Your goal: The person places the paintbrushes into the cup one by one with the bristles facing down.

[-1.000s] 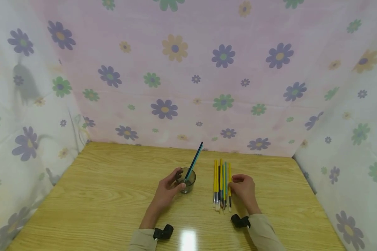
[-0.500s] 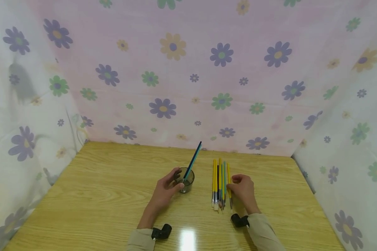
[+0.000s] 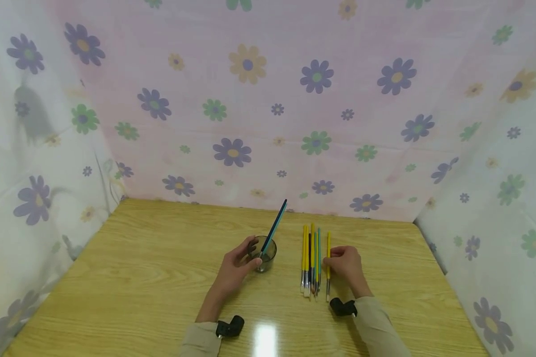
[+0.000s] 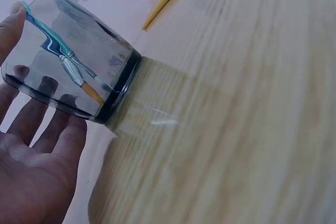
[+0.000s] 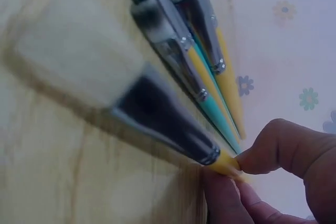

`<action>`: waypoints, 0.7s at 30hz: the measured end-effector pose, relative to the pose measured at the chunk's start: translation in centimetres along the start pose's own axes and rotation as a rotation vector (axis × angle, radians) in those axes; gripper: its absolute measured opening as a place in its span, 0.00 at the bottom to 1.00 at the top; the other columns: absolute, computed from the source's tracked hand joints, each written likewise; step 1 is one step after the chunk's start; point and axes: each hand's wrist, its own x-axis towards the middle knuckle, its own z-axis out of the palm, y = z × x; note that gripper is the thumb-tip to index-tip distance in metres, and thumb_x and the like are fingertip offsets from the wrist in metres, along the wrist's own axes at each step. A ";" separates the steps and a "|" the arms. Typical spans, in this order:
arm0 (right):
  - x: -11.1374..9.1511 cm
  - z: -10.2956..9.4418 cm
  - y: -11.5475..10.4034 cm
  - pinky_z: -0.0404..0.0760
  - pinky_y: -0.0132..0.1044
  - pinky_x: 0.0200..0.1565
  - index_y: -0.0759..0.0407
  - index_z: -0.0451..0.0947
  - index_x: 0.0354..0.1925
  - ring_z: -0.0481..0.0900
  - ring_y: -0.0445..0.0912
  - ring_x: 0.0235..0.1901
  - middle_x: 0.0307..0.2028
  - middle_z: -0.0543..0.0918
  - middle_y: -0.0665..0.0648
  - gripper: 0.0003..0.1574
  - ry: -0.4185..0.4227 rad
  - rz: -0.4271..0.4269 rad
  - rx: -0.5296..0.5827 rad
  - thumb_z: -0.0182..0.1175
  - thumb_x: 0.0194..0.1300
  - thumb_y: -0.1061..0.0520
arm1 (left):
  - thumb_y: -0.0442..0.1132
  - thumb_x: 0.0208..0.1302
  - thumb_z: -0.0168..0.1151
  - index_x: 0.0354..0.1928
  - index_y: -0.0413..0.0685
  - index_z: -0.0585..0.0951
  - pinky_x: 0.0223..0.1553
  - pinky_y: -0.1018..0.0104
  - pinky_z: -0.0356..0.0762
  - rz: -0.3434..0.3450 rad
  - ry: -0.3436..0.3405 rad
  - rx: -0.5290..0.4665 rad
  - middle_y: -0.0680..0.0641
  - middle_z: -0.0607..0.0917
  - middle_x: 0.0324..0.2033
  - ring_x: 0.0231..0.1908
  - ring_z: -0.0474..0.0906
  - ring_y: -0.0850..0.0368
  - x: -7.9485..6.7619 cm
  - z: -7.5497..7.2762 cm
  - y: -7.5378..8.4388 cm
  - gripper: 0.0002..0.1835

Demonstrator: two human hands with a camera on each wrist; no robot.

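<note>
My left hand (image 3: 233, 270) holds a smoky clear glass (image 3: 269, 264) from its left side, thumb at the rim. A dark blue paintbrush (image 3: 275, 223) and a teal paintbrush (image 4: 59, 42) lean in it, bristles down, handles slanting up to the right. Between thumb and fingers, my right hand (image 3: 347, 267) pinches the handle of a yellow paintbrush (image 3: 328, 242). Its wide pale bristles (image 5: 68, 45) and dark ferrule (image 5: 163, 119) fill much of the right wrist view. Just left of it lies a row of several yellow, teal and dark paintbrushes (image 3: 306, 248), bristles toward me.
Everything stands on a wood-grain table (image 3: 161, 277). A flower-patterned cloth (image 3: 250, 114) rises behind the table and along both sides. Black wrist cameras (image 3: 230, 327) sit at the cuffs of both beige sleeves.
The yellow paintbrush under my right hand has shifted slightly right, away from the row; tilted half a second ago, it now lies straighter. My left hand keeps its grip on the glass.
</note>
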 end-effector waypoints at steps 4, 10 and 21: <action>0.1 -0.2 0.1 0.87 0.43 0.43 0.75 0.80 0.55 0.84 0.57 0.44 0.48 0.84 0.71 0.26 -0.019 0.032 0.079 0.68 0.60 0.62 | 0.34 0.70 0.65 0.78 0.43 0.62 0.74 0.47 0.62 -0.006 0.018 0.010 0.38 0.70 0.72 0.73 0.63 0.40 0.0 0.0 0.2 0.37; -0.2 -0.5 0.7 0.88 0.38 0.40 0.77 0.77 0.58 0.85 0.48 0.40 0.49 0.84 0.72 0.28 -0.028 0.070 0.221 0.66 0.62 0.64 | 0.34 0.71 0.64 0.78 0.42 0.61 0.75 0.45 0.61 -0.009 0.013 0.018 0.39 0.69 0.73 0.74 0.63 0.40 0.0 0.1 0.2 0.37; -0.7 -0.6 2.2 0.89 0.36 0.38 0.76 0.70 0.65 0.86 0.42 0.35 0.45 0.86 0.63 0.29 -0.093 0.120 0.464 0.61 0.67 0.68 | 0.34 0.71 0.64 0.78 0.42 0.62 0.74 0.44 0.61 0.002 0.015 -0.002 0.38 0.69 0.73 0.74 0.63 0.39 -0.1 0.3 0.0 0.36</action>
